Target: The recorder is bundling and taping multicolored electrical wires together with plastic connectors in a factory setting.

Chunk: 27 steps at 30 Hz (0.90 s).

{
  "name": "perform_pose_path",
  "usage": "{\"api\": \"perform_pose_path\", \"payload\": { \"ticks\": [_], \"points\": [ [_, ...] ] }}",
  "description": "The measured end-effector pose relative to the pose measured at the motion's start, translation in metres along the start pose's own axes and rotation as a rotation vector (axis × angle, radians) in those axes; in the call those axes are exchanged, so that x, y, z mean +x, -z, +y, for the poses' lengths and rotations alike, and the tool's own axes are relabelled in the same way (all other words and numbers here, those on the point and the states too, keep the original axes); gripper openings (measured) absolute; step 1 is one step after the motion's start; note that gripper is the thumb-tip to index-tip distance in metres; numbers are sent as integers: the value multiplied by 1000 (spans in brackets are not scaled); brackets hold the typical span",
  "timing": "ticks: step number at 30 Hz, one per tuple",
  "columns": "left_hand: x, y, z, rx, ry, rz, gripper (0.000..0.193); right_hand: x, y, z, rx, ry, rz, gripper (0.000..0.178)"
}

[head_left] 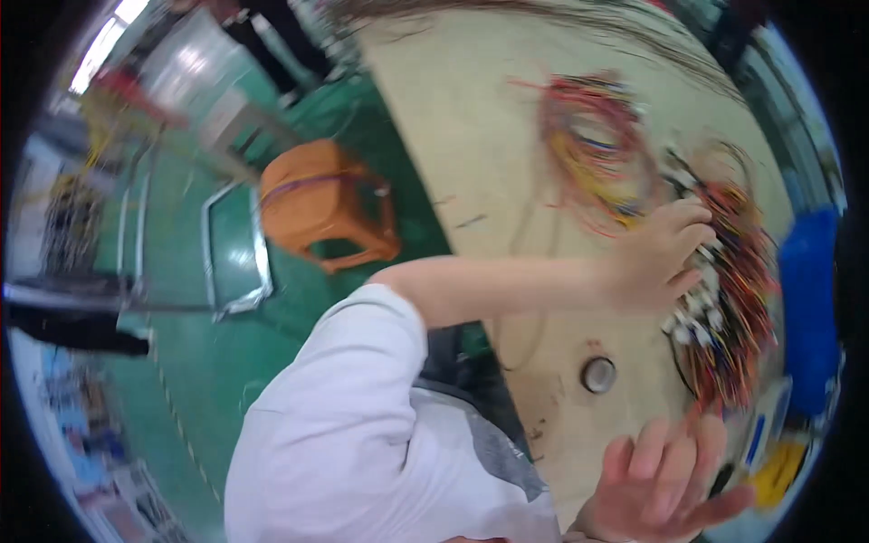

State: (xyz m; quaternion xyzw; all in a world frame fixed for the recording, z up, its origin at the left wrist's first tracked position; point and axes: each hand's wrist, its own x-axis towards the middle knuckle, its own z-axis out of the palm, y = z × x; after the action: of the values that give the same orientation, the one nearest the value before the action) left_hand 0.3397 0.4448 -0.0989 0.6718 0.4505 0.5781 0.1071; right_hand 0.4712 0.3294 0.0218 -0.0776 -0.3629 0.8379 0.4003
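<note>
My left arm stretches across the table, and my left hand is at the white connectors of a large bundle of red, black and yellow wires. Its fingers are slightly bent and apart, with the thumb away from them; I make out nothing held. Some connectors are hidden behind the fingers. Nearer to me, my right hand is turned palm up with its fingers spread and a little curled. Its fingertips are just below the near end of the bundle. Beyond my left hand lies a loose coil of red and yellow wires, blurred.
A roll of tape lies on the pale tabletop. Long dark wires run along the far end. A blue bin and a yellow object are at the right. An orange stool stands left on the green floor; a person's legs show beyond.
</note>
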Motion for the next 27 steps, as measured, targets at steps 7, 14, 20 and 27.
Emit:
{"api": "perform_pose_path", "payload": {
  "ticks": [7,14,20,27],
  "points": [
    [-279,261,-103,1179,603,284,35,87,5,84,596,-511,-621,67],
    [-308,337,-248,1793,900,-840,60,140,9,144,569,-596,-611,58],
    [-330,363,-301,1614,978,-941,32,134,-11,152,326,-509,-343,52],
    [-314,380,-206,879,1113,-407,22,103,-46,139,264,-481,-314,46]
  ]
}}
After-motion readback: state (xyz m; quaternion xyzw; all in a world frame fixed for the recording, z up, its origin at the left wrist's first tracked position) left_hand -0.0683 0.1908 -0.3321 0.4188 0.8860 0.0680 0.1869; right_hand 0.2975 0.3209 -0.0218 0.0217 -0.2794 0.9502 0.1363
